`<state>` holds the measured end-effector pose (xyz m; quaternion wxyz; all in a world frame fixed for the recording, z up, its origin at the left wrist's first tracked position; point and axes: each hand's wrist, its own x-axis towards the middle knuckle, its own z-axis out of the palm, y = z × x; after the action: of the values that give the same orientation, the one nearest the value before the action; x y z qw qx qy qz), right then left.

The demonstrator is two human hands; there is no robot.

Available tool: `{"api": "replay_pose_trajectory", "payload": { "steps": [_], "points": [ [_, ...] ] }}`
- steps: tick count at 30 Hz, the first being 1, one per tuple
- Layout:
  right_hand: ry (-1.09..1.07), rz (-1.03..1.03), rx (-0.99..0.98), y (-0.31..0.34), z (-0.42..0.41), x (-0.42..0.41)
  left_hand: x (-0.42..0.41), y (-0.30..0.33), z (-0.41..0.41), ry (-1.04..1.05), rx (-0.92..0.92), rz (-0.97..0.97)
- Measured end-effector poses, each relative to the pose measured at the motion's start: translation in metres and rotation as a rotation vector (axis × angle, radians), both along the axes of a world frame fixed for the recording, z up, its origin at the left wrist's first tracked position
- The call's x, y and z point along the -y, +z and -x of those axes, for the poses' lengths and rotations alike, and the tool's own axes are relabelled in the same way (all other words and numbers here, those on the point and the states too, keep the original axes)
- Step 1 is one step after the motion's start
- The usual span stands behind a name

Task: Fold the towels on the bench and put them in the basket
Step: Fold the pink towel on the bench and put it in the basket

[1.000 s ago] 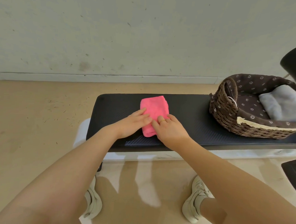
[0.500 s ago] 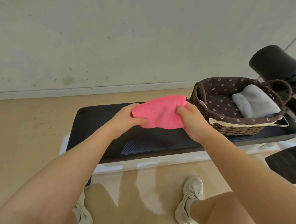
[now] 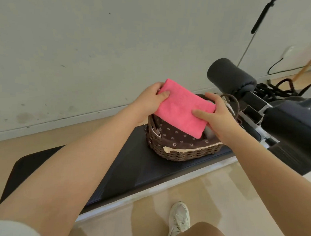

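A long dark padded bench (image 3: 124, 169) runs across on a pale frame, standing on the tan floor (image 3: 219, 199). Sitting on its right part is the brown wicker basket (image 3: 183, 152); the bench's right end is hard to make out.

Home exercise corner. A padded workout table (image 3: 135, 170) with a foam roller pad (image 3: 230, 76) at its right end stands before a plain wall (image 3: 101, 45) on pale flooring (image 3: 219, 199); ropes (image 3: 275, 88) and a cable (image 3: 274, 66) lie beyond the roller.
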<state>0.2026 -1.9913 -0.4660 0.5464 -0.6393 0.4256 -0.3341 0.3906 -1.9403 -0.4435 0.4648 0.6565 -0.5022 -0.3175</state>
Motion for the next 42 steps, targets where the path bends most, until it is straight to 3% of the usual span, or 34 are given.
{"api": "replay_pose_trajectory", "payload": {
  "steps": [5, 10, 16, 19, 22, 25, 27, 29, 33, 35, 37, 39, 42],
  "points": [
    [0.017, 0.207, -0.467, -0.017, 0.021, 0.038, 0.072, -0.028, 0.027, -0.039, 0.185, -0.181],
    [0.105, 0.375, -0.873, -0.033, 0.026, 0.064, 0.123, -0.064, 0.056, -0.058, 0.145, -0.285],
    [0.147, 0.54, -1.209, -0.047, 0.02, 0.073, 0.138, -0.101, 0.073, -0.089, 0.063, -0.342],
    [0.036, 0.748, -1.41, -0.054, 0.013, 0.064, 0.138, -0.108, 0.073, -0.05, 0.3, -0.439],
    [0.064, 0.854, -1.416, -0.05, 0.003, 0.061, 0.128, -0.091, 0.064, -0.053, 0.652, -0.545],
    [0.431, 1.047, -1.329, -0.048, -0.017, 0.065, 0.103, -0.074, 0.057, -0.183, 1.071, -0.574],
    [0.643, 1.093, -1.331, -0.056, -0.025, 0.071, 0.082, -0.068, 0.049, -0.245, 1.242, -0.616],
    [0.736, 0.964, -1.504, -0.069, -0.025, 0.08, 0.065, -0.065, 0.04, -0.324, 1.341, -0.689],
    [0.725, 0.858, -1.771, -0.082, -0.019, 0.088, 0.052, -0.075, 0.028, -0.532, 1.586, -1.113],
    [0.706, 0.847, -1.815, -0.083, -0.018, 0.087, 0.053, -0.078, 0.028, -0.572, 1.577, -1.201],
    [0.688, 0.8, -1.814, -0.081, -0.021, 0.086, 0.052, -0.071, 0.03, -0.534, 1.473, -1.146],
    [0.641, 0.778, -1.674, -0.075, -0.026, 0.083, 0.047, -0.061, 0.031, -0.481, 1.353, -0.933],
    [0.462, 0.909, -1.279, -0.053, -0.033, 0.062, 0.027, -0.042, 0.031, -0.382, 1.292, -0.543]
  ]
}}
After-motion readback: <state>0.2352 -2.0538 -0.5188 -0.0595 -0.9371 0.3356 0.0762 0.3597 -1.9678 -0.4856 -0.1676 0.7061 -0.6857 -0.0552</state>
